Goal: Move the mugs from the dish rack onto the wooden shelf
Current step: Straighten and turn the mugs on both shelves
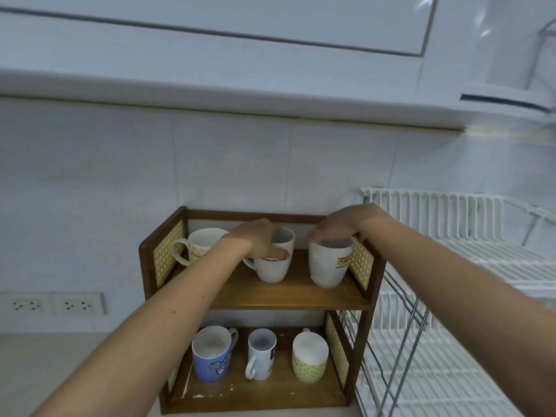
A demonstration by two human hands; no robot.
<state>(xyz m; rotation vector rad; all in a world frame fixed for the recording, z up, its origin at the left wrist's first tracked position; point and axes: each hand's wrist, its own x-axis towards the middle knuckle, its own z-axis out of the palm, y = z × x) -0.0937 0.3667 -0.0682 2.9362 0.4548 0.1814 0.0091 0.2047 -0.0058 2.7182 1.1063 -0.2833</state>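
Nearest the camera, the bottom board of the wooden shelf holds three mugs in a row: a blue mug at about 7 o'clock from the picture's middle, a small white mug at 6 o'clock, and a yellow mug just right of it.

Farther up, both forearms reach to the top board. The left hand curls over the rim of the middle mug, fingers pinching its near lip, handle pointing toward 9 o'clock. The right hand caps the tall mug from above, fingers wrapped round its rim; this mug stands at the 3 o'clock end, just beside the shelf's dotted side panel. Both mugs stand upright, mouths up, apparently resting on the board, each straight below its own hand. So the coming move is probably a plain release and lift, upward toward 12 o'clock.

A cream mug stands at the 9 o'clock end, untouched.

Farthest right, the white dish rack shows no mugs.
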